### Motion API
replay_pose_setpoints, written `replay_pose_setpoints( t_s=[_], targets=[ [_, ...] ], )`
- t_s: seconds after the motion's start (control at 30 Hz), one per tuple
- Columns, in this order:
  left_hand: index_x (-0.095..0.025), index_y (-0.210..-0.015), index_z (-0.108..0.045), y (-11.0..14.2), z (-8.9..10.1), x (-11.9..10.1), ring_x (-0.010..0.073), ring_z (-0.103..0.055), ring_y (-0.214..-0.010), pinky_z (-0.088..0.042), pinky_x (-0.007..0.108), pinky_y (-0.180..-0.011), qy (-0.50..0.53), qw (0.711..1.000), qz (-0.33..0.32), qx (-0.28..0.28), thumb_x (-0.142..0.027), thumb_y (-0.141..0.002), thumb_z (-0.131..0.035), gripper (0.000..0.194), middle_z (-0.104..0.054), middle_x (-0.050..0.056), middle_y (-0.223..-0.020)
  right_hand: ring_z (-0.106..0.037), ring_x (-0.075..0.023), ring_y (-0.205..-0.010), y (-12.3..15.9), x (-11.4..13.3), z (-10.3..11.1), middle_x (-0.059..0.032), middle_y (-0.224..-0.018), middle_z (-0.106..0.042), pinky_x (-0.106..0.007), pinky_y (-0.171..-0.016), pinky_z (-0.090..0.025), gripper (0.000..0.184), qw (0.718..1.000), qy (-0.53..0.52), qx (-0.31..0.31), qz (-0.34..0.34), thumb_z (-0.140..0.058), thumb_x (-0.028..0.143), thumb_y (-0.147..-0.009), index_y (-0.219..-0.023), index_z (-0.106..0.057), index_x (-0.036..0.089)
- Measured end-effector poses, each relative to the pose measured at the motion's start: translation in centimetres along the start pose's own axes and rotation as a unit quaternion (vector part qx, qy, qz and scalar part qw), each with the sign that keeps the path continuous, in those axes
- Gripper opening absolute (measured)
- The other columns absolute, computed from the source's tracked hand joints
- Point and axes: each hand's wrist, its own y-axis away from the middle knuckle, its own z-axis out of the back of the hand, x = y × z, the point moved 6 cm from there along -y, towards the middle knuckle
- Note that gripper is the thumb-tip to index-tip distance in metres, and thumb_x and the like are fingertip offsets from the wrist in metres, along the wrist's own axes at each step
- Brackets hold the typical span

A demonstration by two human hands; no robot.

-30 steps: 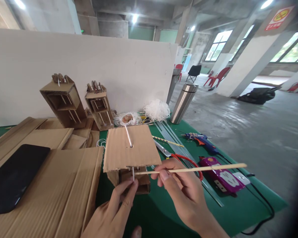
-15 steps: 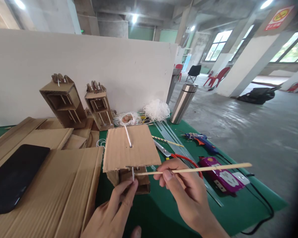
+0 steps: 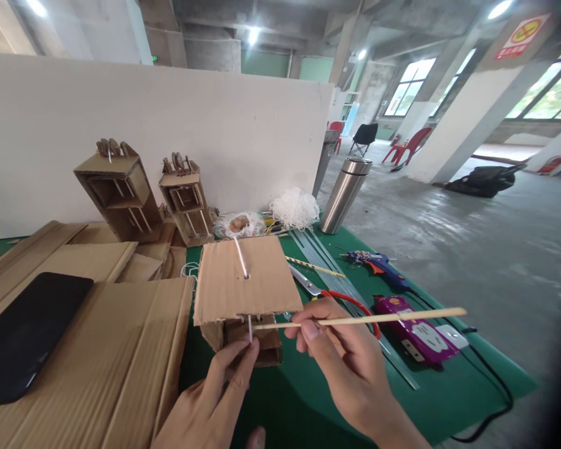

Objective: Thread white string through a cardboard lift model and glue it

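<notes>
A cardboard box (image 3: 247, 274) with an open front stands on the green table before me. White cord (image 3: 241, 257) passes through a hole in its top and hangs out below the top's front edge. My left hand (image 3: 224, 380) pinches the lower end of this cord between thumb and finger. My right hand (image 3: 336, 355) is closed on a thin wooden stick (image 3: 383, 318), held almost level. The stick's thinner left tip meets or lies just behind the cord at the box's opening; which of the two, I cannot tell.
Cardboard sheets (image 3: 98, 349) with a black phone (image 3: 32, 337) lie left. Two finished-looking cardboard boxes (image 3: 121, 187) stand behind. Red-handled scissors (image 3: 308, 284), glue sticks (image 3: 402, 368), a glue gun (image 3: 378, 262), a purple power strip (image 3: 416, 330) and a steel flask (image 3: 346, 193) are on the right.
My right hand and the stick have shifted slightly left, toward the cord. My left hand keeps its pinch on the cord, and the box stays in place.
</notes>
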Motion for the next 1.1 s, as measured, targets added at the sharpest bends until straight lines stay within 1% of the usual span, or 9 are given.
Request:
replay_pose_setpoints(
  t_s=[0.1,0.23,0.37,0.47,0.63,0.77,0.9,0.97,1.1],
  targets=[
    [-0.032,-0.157,0.006,-0.06,0.01,-0.01,0.0177,-0.071,-0.098,-0.064,0.027,-0.08,0.001,1.0,0.004,0.0,-0.009,-0.073,-0.051,0.104,-0.047,0.012,-0.143,-0.058,-0.011,-0.067,0.05,-0.15,0.23,0.0006,-0.079,-0.063,-0.022,-0.06,-0.046,0.019,1.0,0.003,-0.005,-0.005,-0.044,0.026,-0.103,-0.092,-0.06,0.023],
    [-0.031,-0.157,0.004,-0.13,0.08,-0.07,0.0187,-0.07,-0.103,-0.063,0.028,-0.083,0.007,1.0,0.003,-0.005,-0.01,-0.074,-0.053,0.103,-0.047,0.012,-0.144,-0.059,-0.0111,-0.068,0.12,-0.28,0.44,-0.0001,-0.08,-0.064,-0.022,-0.06,-0.045,0.02,1.0,0.004,-0.014,-0.005,-0.044,0.026,-0.103,-0.092,-0.061,0.022],
    [-0.03,-0.158,0.001,-0.04,0.07,-0.03,0.0184,-0.07,-0.101,-0.063,0.027,-0.082,0.006,1.0,0.003,-0.008,-0.009,-0.074,-0.051,0.101,-0.048,0.012,-0.143,-0.058,-0.0107,-0.065,0.07,-0.21,0.1,0.0011,-0.081,-0.064,-0.022,-0.057,-0.045,0.017,1.0,-0.002,0.004,-0.007,-0.045,0.026,-0.103,-0.096,-0.06,0.024],
    [-0.031,-0.158,-0.001,-0.06,-0.03,0.04,0.0181,-0.071,-0.099,-0.063,0.027,-0.08,0.011,1.0,0.005,-0.009,-0.009,-0.073,-0.052,0.101,-0.048,0.012,-0.144,-0.057,-0.0114,-0.065,0.04,-0.16,0.13,0.0006,-0.08,-0.063,-0.023,-0.058,-0.045,0.017,1.0,0.002,0.007,-0.01,-0.045,0.026,-0.102,-0.095,-0.06,0.024],
    [-0.031,-0.157,0.001,-0.16,-0.07,-0.01,0.0182,-0.072,-0.098,-0.063,0.027,-0.079,0.015,1.0,0.005,-0.005,-0.008,-0.073,-0.052,0.102,-0.048,0.012,-0.144,-0.057,-0.0118,-0.065,0.06,0.19,0.69,-0.0002,-0.079,-0.063,-0.023,-0.058,-0.045,0.018,1.0,0.008,-0.013,0.003,-0.045,0.025,-0.102,-0.093,-0.06,0.022],
    [-0.033,-0.157,0.004,-0.07,-0.09,0.03,0.0185,-0.071,-0.097,-0.064,0.026,-0.075,0.015,1.0,0.014,0.0,-0.008,-0.073,-0.052,0.103,-0.047,0.013,-0.145,-0.057,-0.0132,-0.065,-0.02,0.41,0.52,-0.0009,-0.076,-0.062,-0.024,-0.057,-0.045,0.02,1.0,0.013,0.0,-0.001,-0.045,0.026,-0.102,-0.091,-0.06,0.021],
    [-0.032,-0.156,0.006,-0.02,-0.13,-0.02,0.0178,-0.071,-0.097,-0.063,0.027,-0.078,0.017,1.0,0.011,0.001,-0.008,-0.073,-0.051,0.104,-0.046,0.014,-0.144,-0.058,-0.013,-0.065,-0.13,0.58,0.42,-0.0006,-0.077,-0.062,-0.024,-0.057,-0.045,0.019,1.0,0.015,-0.001,0.005,-0.044,0.025,-0.102,-0.091,-0.059,0.022],
    [-0.031,-0.157,0.002,-0.06,-0.01,-0.08,0.0179,-0.07,-0.098,-0.063,0.027,-0.079,0.018,1.0,0.01,-0.004,-0.007,-0.073,-0.051,0.102,-0.046,0.014,-0.144,-0.059,-0.0131,-0.065,-0.17,0.54,0.37,-0.0009,-0.078,-0.063,-0.024,-0.057,-0.045,0.018,1.0,0.022,0.003,0.003,-0.045,0.025,-0.102,-0.091,-0.059,0.022],
    [-0.032,-0.155,-0.009,-0.21,0.45,-0.32,0.0218,-0.066,-0.11,-0.064,0.028,-0.079,0.015,1.0,0.008,-0.026,-0.007,-0.07,-0.05,0.098,-0.046,0.012,-0.144,-0.059,-0.0129,-0.065,-0.06,0.36,0.42,-0.0013,-0.078,-0.064,-0.024,-0.057,-0.045,0.017,1.0,0.02,0.0,-0.002,-0.046,0.025,-0.102,-0.092,-0.06,0.022]
  ],
)
